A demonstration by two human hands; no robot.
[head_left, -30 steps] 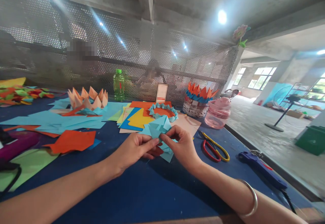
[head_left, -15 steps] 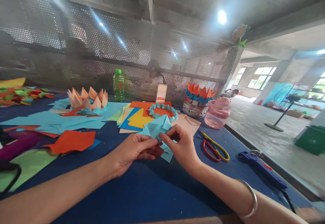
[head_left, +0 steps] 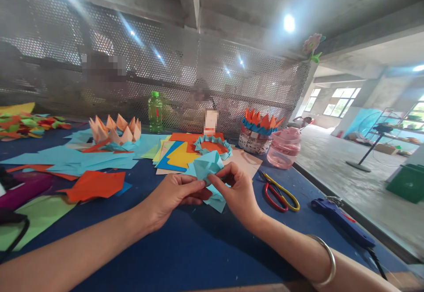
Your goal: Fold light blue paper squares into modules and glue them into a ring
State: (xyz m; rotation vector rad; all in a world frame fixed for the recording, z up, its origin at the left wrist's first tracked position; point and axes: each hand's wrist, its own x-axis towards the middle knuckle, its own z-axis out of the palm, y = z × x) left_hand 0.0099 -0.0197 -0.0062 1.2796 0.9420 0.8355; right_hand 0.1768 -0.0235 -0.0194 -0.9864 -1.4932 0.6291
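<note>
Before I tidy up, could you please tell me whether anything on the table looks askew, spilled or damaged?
No spill shows, but the blue sheets at left lie askew, overlapping at odd angles. The tub beside the pink jug looks blotchy; wear or pattern, I cannot tell.

green bottle (head_left: 155,114) — in front of perforated screen (head_left: 265,77) | pink jug (head_left: 284,151) | standing fan (head_left: 383,128) — near green bin (head_left: 406,183)

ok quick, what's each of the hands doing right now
Left hand: closed, pinching the folded light-blue paper.
Right hand: closed, pinching the same paper.
</note>
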